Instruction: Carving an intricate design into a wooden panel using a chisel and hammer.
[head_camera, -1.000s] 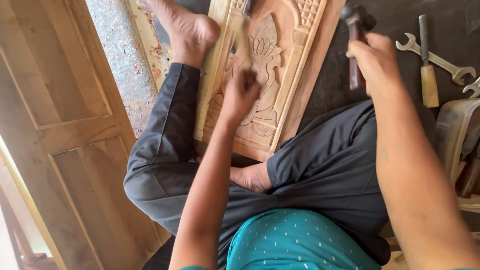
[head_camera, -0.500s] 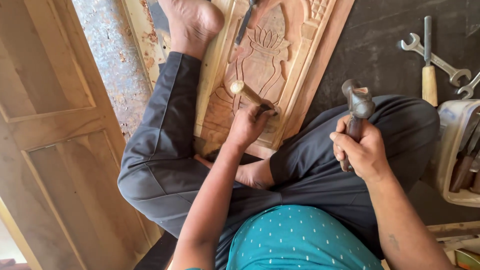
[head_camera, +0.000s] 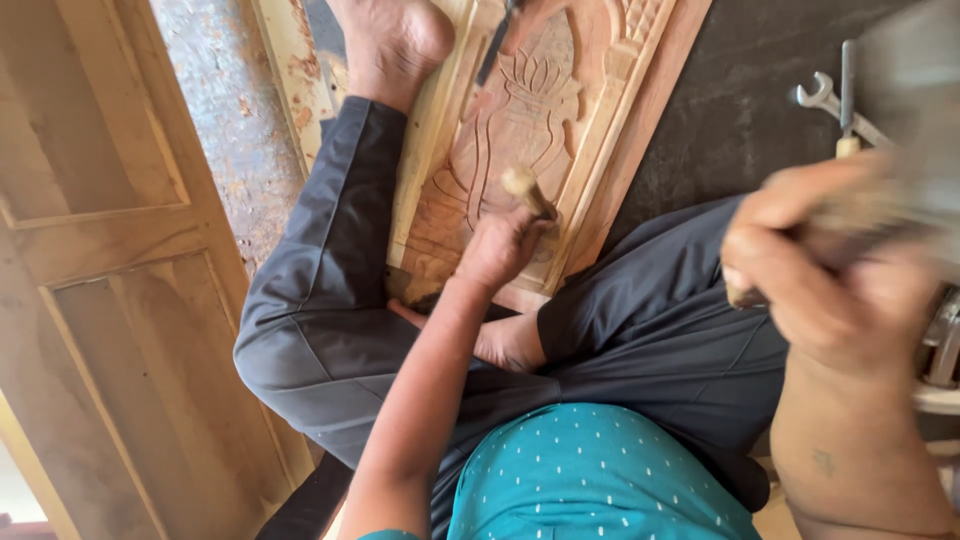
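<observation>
On the carved wooden panel (head_camera: 520, 110), lying between the person's legs, the left hand (head_camera: 500, 245) is closed around a wooden-handled chisel (head_camera: 525, 188). Well right of the panel, the right hand (head_camera: 835, 265) grips a raised, blurred hammer (head_camera: 915, 120). Carving appears underway; striking squarely calls for a steady chisel.

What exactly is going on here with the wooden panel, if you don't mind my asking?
A person sits on the floor carving a wooden panel with a raised floral relief. The left hand holds a wooden-handled chisel against the carving. The right hand grips a hammer, raised close to the camera and blurred. One bare foot rests on the panel's edge. A spanner lies on the dark floor nearby.
</observation>
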